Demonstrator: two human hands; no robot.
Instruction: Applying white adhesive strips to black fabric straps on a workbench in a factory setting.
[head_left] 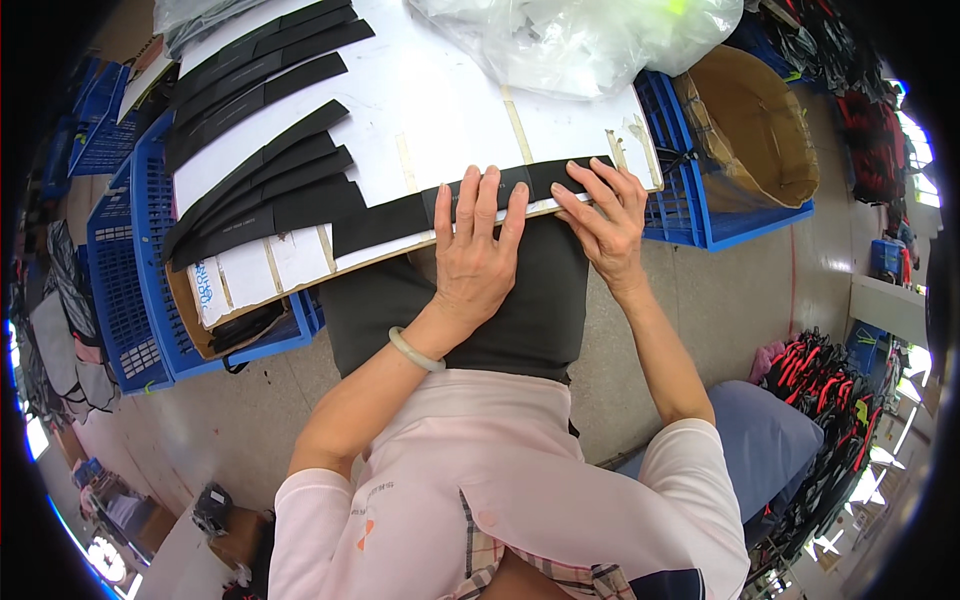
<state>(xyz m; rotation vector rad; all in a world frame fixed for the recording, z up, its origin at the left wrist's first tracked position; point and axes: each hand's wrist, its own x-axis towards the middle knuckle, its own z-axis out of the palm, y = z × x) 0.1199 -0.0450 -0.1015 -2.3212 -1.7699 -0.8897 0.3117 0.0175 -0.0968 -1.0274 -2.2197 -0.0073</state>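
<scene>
A long black fabric strip (385, 222) lies flat along the near edge of a white board (420, 120). My left hand (475, 245) rests on the middle of this strip, its fingers stretched out and slightly apart. Over the strip's right end my right hand (610, 225) is spread, fingertips on the fabric and thumb by the board's edge. Neither hand is closed around anything. More black strips (270, 190) lie overlapped on the board's left side, in several fanned rows.
Blue plastic crates (160, 250) stand under and beside the board at left, another blue crate (735, 228) at right. A brown cardboard container (745, 130) sits in that one. A clear plastic bag (590, 45) covers the far right of the board. Dark garments hang at far right.
</scene>
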